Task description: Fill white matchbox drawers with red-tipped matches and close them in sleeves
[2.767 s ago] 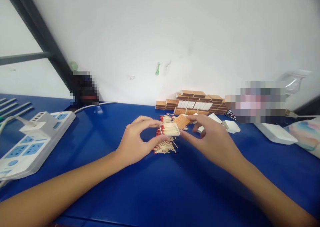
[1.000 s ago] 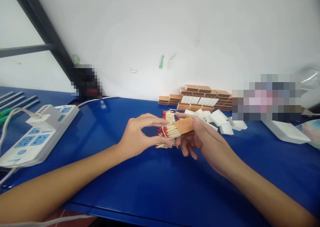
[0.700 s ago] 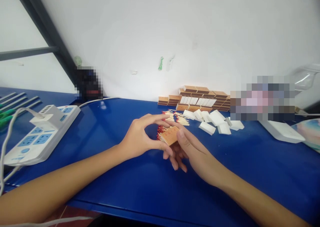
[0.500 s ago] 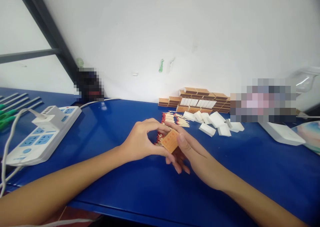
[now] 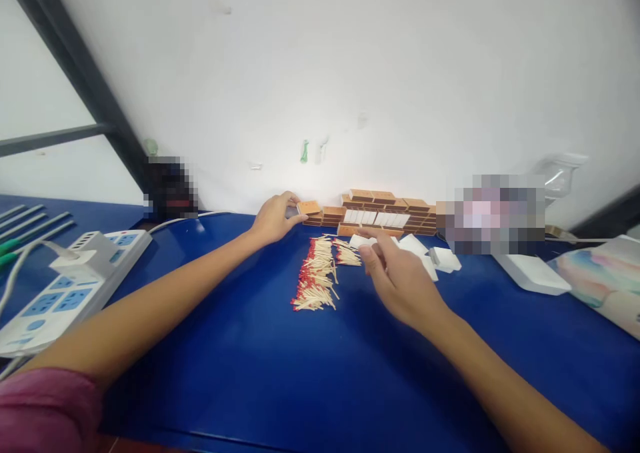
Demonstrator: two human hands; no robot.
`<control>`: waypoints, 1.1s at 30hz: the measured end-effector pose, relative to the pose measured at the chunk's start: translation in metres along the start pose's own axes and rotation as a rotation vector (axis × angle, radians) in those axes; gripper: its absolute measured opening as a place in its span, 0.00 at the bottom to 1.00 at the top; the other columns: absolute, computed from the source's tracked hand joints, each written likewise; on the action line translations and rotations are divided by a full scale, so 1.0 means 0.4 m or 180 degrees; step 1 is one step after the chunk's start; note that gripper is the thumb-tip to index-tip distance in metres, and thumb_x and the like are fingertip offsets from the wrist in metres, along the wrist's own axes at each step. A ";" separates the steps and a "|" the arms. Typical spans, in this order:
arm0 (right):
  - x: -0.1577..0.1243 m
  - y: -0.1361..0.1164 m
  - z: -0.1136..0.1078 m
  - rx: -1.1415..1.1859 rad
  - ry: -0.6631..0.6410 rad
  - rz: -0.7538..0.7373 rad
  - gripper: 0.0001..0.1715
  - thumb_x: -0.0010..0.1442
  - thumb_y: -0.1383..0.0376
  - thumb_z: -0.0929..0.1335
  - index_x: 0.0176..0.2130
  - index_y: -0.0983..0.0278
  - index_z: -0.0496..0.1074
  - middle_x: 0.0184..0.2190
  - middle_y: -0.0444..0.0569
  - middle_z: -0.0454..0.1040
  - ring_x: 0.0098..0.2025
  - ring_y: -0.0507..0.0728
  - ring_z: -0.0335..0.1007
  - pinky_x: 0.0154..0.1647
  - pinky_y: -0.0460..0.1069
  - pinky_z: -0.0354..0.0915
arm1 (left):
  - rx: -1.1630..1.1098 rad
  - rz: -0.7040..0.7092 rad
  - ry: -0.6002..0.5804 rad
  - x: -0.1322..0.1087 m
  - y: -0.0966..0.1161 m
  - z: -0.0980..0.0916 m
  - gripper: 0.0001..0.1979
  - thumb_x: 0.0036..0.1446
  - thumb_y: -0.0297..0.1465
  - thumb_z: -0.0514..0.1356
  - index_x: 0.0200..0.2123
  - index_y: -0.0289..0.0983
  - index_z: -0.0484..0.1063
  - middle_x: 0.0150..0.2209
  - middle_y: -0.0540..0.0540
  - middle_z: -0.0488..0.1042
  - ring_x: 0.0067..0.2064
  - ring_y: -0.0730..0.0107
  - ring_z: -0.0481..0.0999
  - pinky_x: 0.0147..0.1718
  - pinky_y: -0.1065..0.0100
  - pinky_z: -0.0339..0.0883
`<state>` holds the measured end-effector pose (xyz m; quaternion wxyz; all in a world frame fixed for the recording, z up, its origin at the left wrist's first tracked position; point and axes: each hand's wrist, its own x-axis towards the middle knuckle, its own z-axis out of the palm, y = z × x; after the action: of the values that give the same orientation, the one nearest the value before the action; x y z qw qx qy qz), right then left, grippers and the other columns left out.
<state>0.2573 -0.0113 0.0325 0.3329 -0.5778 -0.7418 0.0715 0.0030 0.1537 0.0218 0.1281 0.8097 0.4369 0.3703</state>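
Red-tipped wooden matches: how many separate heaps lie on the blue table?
2. The large heap lies in the middle of the blue table; the smaller heap lies at its far right corner, by the right hand, which may hide more. The left hand holds an orange matchbox.

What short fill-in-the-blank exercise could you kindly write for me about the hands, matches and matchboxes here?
1. The left hand holds a matchbox at the ____ end of the matchbox stack by the wall.
2. The loose matches have ____ heads.
3. The right hand is nearest the ____ cardboard trays.
4. Everything lies on a ____ table.
Missing words: left; red; white; blue.
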 end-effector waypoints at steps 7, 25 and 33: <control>0.050 0.107 -0.098 -0.1623 0.0803 0.0143 0.28 0.75 0.52 0.56 0.43 0.65 0.77 0.28 0.56 0.80 0.29 0.63 0.74 0.29 0.51 0.50 | 0.0216 -0.0116 -0.0006 0.044 -0.026 0.049 0.17 0.55 0.33 0.73 0.48 0.40 0.79 0.38 0.47 0.84 0.44 0.58 0.83 0.53 0.55 0.71; 0.023 0.436 -0.271 -0.1562 -0.0062 0.1449 0.31 0.66 0.54 0.68 0.62 0.66 0.75 0.28 0.54 0.77 0.34 0.66 0.72 0.41 0.56 0.62 | 0.0339 0.0235 -0.0108 -0.238 0.055 -0.111 0.15 0.64 0.37 0.66 0.52 0.41 0.76 0.44 0.49 0.85 0.48 0.59 0.81 0.53 0.53 0.72; 0.029 0.436 -0.270 -0.1903 0.0497 0.1544 0.45 0.69 0.45 0.61 0.75 0.63 0.55 0.39 0.58 0.82 0.40 0.69 0.73 0.43 0.58 0.61 | 0.0801 0.1009 -0.0090 -0.246 0.043 -0.091 0.12 0.67 0.34 0.64 0.52 0.40 0.76 0.39 0.49 0.84 0.44 0.60 0.79 0.49 0.55 0.69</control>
<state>0.4595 0.0251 0.0346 0.1787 -0.8115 -0.5442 -0.1153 -0.0463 0.0603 0.0082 -0.0278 0.8830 0.3450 0.3169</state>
